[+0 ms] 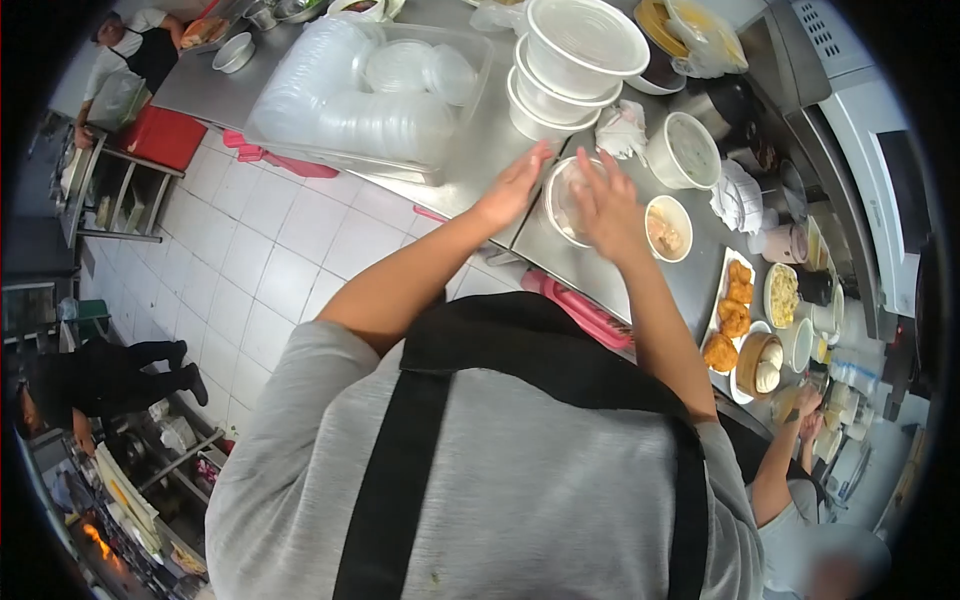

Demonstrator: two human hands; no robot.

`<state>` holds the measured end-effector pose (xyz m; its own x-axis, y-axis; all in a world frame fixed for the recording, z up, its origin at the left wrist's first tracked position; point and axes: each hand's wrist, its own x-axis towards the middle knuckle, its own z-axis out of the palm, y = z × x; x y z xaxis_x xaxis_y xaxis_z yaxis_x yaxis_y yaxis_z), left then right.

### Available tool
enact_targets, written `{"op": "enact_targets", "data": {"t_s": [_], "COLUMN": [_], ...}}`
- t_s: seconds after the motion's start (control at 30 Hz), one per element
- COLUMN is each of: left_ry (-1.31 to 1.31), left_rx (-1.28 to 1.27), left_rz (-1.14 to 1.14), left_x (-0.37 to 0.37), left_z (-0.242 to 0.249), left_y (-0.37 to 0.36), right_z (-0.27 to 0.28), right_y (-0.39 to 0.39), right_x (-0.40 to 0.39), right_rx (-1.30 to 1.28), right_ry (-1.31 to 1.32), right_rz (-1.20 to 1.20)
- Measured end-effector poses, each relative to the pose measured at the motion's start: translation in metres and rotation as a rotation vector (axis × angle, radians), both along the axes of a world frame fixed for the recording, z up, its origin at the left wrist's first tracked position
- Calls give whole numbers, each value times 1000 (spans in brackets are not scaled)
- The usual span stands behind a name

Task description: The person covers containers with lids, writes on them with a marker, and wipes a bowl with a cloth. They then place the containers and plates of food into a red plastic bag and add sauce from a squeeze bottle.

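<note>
Under my right hand (606,208) is a round white container with a clear lid (562,205), on the steel counter (460,190). That hand lies over the lid's right side with its fingers spread. My left hand (515,187) is raised just left of the container, fingers extended and nothing in it. Right of my right hand sits an open white bowl of pinkish food (668,228). Behind it is a larger white tub (684,150). A stack of lidded white containers (570,60) rises beyond my hands.
A clear bin of plastic lids (370,95) stands at the back left. To the right are a plate of fried pieces (733,315) and a bamboo steamer with buns (760,364). A co-worker's arm (780,460) is at lower right; two other people are at left.
</note>
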<state>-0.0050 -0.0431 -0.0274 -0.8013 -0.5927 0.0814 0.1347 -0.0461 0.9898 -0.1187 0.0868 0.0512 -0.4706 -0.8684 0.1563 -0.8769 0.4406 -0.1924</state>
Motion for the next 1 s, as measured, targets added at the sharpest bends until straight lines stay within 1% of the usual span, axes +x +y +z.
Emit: {"op": "enact_targets", "data": {"t_s": [0.03,0.13,0.17,0.23,0.27,0.3,0.33,0.4,0.5,0.53,0.7,0.73,0.8,0.83,0.9,0.93,1.0], "left_ry": [-40,-169,-131,-141,-148,-117,-109,-90,-120,-128,-171,-174,-178,-236,-346,-366,-409], "left_rx": [-7,-299,-281,-449,-534,-539,-672,-940,-1034,-1022,-988,-1025,-1100,-1077,-1033,-1060,-1114], "left_rz": [83,88,162,163,161,218,223,230,189,176,150,131,96,41,-65,-86,-142], "left_x": [7,25,22,12,6,0,-3,-6,-12,-15,-21,-22,-24,-25,-27,-29,-33], "left_z": [2,21,27,33,36,40,43,50,59,58,57,58,62,66,77,80,82], "left_y": [2,36,36,22,14,10,8,3,2,3,5,5,3,1,-8,-9,-7], "right_z": [5,13,16,19,17,13,10,4,-5,-8,-16,-17,-17,-16,-6,-1,1], "right_y": [-2,-7,-7,-4,-4,-5,-6,-6,-6,-6,-7,-7,-7,-6,-4,-3,-3], "right_x": [-10,-18,-22,-29,-30,-32,-35,-39,-35,-33,-34,-33,-34,-33,-35,-36,-36], "right_rx": [-36,45,42,40,-64,-171,-279,-361,-464,-495,-517,-518,-510,-506,-458,-432,-359], "right_ry": [-55,-40,-17,16,-96,-207,-317,-289,-303,-316,-294,-283,-236,-210,-255,-280,-223], "right_rz": [-11,-131,-88,-9,60,128,194,228,234,232,222,217,233,240,252,259,283]}}
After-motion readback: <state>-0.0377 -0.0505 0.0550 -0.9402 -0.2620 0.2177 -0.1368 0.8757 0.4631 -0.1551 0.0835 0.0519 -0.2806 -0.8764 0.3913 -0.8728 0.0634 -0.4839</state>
